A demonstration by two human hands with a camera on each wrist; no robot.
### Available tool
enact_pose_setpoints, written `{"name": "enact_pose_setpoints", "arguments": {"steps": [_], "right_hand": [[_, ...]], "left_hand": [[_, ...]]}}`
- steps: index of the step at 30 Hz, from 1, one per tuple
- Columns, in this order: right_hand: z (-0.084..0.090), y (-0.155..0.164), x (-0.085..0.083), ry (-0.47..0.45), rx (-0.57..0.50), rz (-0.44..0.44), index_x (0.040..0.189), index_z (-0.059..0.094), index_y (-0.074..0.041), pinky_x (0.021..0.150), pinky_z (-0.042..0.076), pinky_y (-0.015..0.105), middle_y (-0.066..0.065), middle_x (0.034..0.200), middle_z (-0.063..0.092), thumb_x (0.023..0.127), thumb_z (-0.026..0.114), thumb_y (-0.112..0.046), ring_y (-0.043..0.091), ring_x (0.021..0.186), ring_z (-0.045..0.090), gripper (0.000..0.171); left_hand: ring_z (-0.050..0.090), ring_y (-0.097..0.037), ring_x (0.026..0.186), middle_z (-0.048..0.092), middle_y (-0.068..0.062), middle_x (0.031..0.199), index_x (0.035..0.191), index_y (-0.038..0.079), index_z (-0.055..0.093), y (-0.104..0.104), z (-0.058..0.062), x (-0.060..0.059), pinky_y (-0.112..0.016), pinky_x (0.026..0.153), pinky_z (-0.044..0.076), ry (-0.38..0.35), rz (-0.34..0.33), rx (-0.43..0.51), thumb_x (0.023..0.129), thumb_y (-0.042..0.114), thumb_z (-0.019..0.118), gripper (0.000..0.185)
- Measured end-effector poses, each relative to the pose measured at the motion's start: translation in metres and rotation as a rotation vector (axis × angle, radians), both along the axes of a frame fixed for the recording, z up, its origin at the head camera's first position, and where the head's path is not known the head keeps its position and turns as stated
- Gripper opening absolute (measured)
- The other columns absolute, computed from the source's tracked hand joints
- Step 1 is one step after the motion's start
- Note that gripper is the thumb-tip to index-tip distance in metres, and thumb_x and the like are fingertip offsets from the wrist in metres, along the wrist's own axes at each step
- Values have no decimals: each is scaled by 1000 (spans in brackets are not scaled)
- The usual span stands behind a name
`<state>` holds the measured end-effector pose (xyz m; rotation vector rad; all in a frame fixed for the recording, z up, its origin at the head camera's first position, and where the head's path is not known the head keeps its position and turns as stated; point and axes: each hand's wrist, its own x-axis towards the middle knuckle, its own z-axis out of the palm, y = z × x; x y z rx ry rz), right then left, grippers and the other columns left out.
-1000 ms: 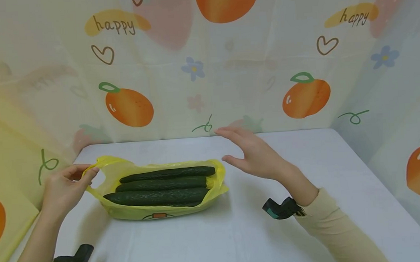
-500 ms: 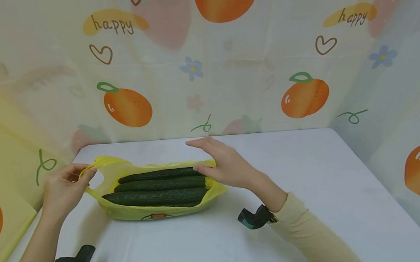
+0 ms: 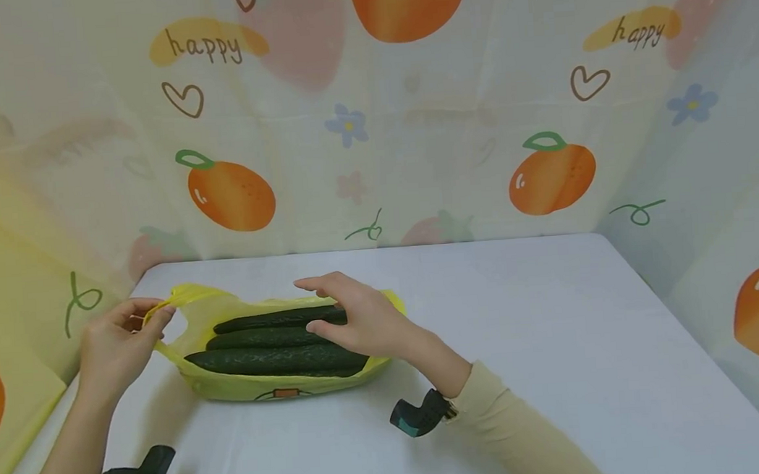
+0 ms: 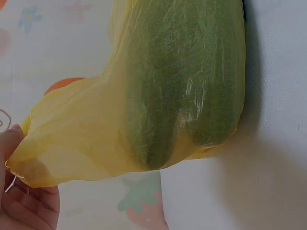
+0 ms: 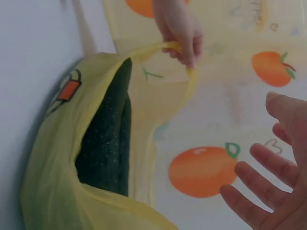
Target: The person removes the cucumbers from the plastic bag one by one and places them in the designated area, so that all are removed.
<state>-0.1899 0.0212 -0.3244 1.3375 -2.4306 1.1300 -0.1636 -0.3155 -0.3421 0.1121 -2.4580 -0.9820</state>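
— Left hand (image 3: 115,347)?

— Pinching one handle (image 3: 168,299) of the yellow bag (image 3: 258,383), thumb and fingertips closed on the thin strip, held up at the bag's left end. Same pinch visible from the right wrist (image 5: 180,33), handle (image 5: 165,46) stretched taut.

— And the right hand (image 3: 358,318)?

— Spread over the right end of the cucumbers (image 3: 275,341), fingers straight and slightly apart, holding nothing. Touching the top cucumber or hovering just above it — cannot tell from the head view. From the right wrist, fingers (image 5: 249,199) plainly splayed, with air between them and the bag (image 5: 53,191).

— Anything shown by one view only?

— Left wrist: cucumbers seen as green shapes through the yellow film (image 4: 158,96), bag bottom bulging over the white table (image 4: 268,167), only the fingertips (image 4: 24,206) at the corner. Right wrist: open mouth of the bag, dark bumpy cucumber skin (image 5: 108,143) inside, and an orange-and-green print on the bag's side (image 5: 69,90). Head view alone: whole layout, bag lying flat on the left half of the table (image 3: 523,344), near the fruit-print backdrop (image 3: 371,107).

— Counts?

— Three cucumbers, side by side, lengthwise in the bag. One bag. Two hands, a small dark wrist camera on each — left (image 3: 133,473), right (image 3: 419,414).
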Motion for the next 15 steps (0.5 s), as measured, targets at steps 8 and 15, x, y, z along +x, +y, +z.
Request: {"name": "enact_pose_setpoints", "arguments": {"steps": [8,15], "right_hand": [[-17,-10,-2,-72,73,7,136,42,-15,88,46,25,1,127,51,89,62,-23,14,112,51,52],[-32,-16,-1,-104,176,-22,136,42,-18,90,44,21,0,128,51,90,60,-29,16,111,53,51]], "left_hand": [[51,9,55,52,28,63,93,4,64,1,0,-1,-16,42,40,-5,-5,20,84,23,68,22],[50,9,56,52,28,63,94,4,64,0,-1,0,-16,42,40,-13,9,19,84,25,67,23]]}}
